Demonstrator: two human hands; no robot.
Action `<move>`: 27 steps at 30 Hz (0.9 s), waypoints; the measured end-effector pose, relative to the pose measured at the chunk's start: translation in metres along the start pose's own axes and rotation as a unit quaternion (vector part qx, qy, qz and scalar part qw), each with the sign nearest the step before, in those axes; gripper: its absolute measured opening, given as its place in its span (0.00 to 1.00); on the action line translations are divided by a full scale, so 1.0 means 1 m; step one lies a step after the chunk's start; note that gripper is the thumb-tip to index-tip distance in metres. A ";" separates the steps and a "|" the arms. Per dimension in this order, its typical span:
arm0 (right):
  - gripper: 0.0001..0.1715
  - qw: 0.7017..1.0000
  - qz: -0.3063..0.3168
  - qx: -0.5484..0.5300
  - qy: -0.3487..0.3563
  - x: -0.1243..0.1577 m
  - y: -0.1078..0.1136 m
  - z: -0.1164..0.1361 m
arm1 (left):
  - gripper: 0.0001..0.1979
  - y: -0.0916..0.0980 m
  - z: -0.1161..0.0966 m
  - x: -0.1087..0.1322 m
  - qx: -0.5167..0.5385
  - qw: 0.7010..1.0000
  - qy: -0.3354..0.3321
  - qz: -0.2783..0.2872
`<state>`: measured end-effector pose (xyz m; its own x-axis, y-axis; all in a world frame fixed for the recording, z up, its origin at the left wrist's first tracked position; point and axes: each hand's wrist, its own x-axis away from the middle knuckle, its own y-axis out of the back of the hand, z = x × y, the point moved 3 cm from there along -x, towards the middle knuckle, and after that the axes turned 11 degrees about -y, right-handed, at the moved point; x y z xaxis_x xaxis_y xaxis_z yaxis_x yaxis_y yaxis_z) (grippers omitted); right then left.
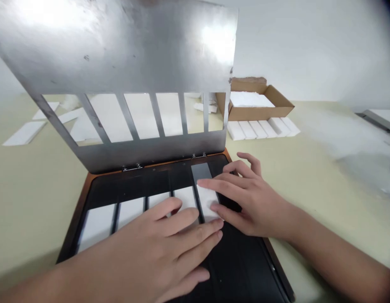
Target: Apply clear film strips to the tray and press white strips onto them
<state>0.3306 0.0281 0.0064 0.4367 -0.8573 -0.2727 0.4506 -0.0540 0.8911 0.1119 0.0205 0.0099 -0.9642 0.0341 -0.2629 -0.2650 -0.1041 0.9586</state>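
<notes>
While the lid [169,54] stands raised on hinges at the tray's far edge, both hands work over the tray [235,261], head view. End box [207,198], white, lies flat in the tray, last on the right of a row of five. Right hand [258,198], over the tray's right side: forefinger at the box's far end, thumb at its right edge; can't tell if that grip is squeezing or only touching. Left hand [160,248], across the tray's near half: grip loose, not closed on anything, longest fingertips at the box's near end. It covers part of the other four boxes [130,210]; contact with them unclear. Grey strip [201,171] in the tray, just past the end box.

Around the tray: carton [261,112] beyond and right, spare boxes [258,129] lined up before it on the desk [314,164]; loose white pieces [22,134] beyond and left.

Doing it well, my judgement: light fingertips, nudge both ends evenly, keep the gap to the neighbour parallel, left palm clear of the row.
</notes>
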 end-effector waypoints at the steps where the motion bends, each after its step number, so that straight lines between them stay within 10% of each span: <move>1: 0.25 1.000 0.001 -0.002 -0.002 0.000 0.000 -0.001 | 0.23 0.000 0.000 0.000 0.000 1.000 0.010 -0.003; 27: 0.33 0.998 0.037 -0.042 -0.021 0.001 0.003 -0.004 | 0.20 -0.004 0.010 0.011 0.055 0.992 0.117 -0.017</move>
<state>0.3358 0.0294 0.0075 0.4385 -0.8782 -0.1910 0.4827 0.0508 0.8743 0.1026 0.0309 0.0044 -0.9334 -0.1964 -0.3005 -0.3068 0.0020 0.9518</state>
